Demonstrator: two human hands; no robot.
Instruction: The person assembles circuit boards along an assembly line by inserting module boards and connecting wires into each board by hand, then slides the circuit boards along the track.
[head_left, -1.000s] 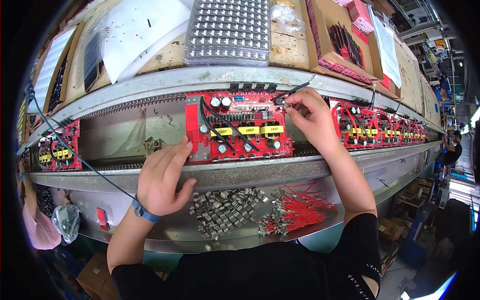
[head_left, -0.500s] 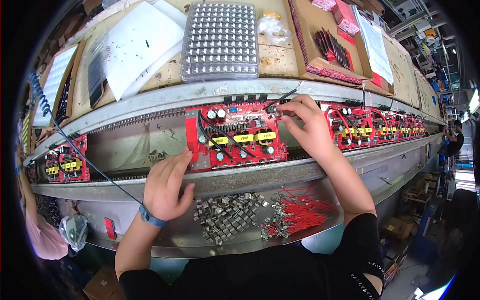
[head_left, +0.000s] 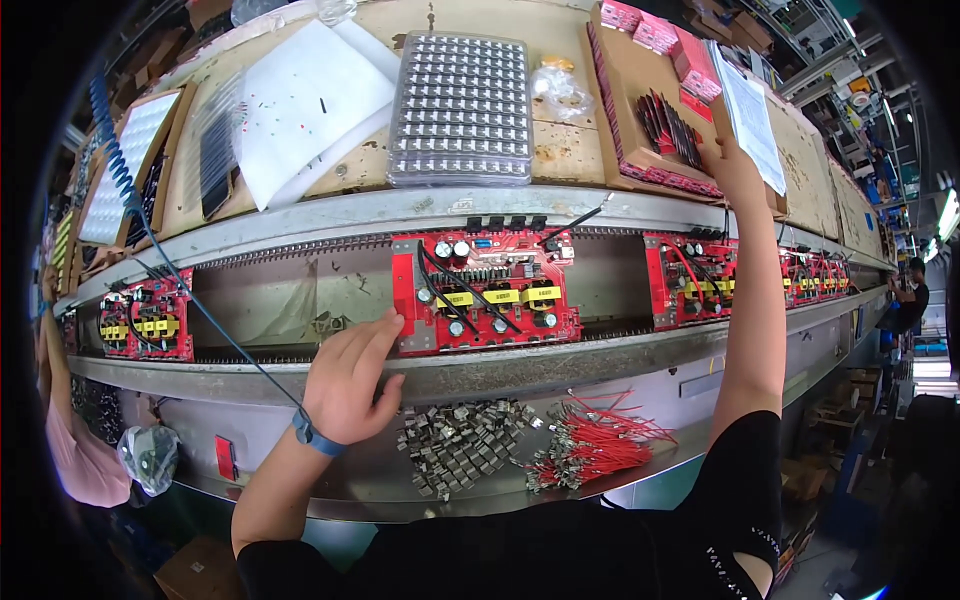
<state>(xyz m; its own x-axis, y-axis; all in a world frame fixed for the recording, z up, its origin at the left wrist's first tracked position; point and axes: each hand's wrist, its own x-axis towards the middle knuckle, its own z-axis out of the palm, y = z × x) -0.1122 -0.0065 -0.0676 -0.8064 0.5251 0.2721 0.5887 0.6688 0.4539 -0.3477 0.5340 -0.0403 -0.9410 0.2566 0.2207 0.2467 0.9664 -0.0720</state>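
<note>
My left hand (head_left: 352, 378) lies with its fingers stretched out, fingertips at the left edge of a red circuit board (head_left: 410, 330) on the conveyor rails. The board carries yellow-wrapped transformers, round capacitors and black wires. One black wire (head_left: 575, 225) sticks up from its far right corner. My right arm stretches far across the line. My right hand (head_left: 738, 172) is over the right side of a cardboard tray (head_left: 622, 105), close to a row of small dark red-edged pieces (head_left: 668, 130). Its fingertips are partly hidden, so I cannot tell whether they hold anything.
Nearer me lie a heap of small metal parts (head_left: 465, 445) and a bundle of red wires (head_left: 600, 440). Beyond the rails stands a clear tray of metal parts (head_left: 460, 110). A blue coiled cord (head_left: 215, 350) runs to my left wristband. More red boards (head_left: 148, 320) sit along the line.
My right hand has left the board's far right corner, where its fingers were pinched, and moved far right to the cardboard tray. My left hand stays at the board's left edge. The whole view has shifted slightly.
</note>
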